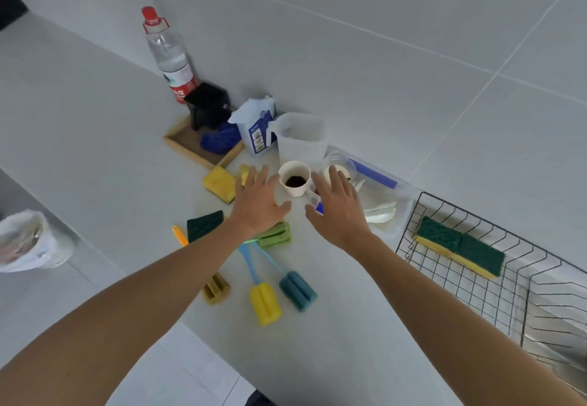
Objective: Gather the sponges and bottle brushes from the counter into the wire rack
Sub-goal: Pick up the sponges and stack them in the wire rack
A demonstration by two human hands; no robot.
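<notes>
My left hand [259,203] hovers open, fingers spread, over a green sponge [275,234] and partly hides another yellow one. A yellow sponge [219,183] lies just left of it, and a dark green scouring pad [203,225] lies below that. Three bottle brushes rest near the counter's front: one with a yellow head [265,303], one teal [298,290], one olive [216,288]. My right hand [338,210] is open above the counter beside a paper cup [294,178]. The black wire rack [476,281] at right holds a yellow-and-green sponge [460,246].
A wooden tray [187,146] with a black holder and blue cloth, a red-capped bottle [168,52], a white pitcher [301,138] and a clear container [386,205] with white pieces crowd the wall. A lined bin [27,240] stands at lower left.
</notes>
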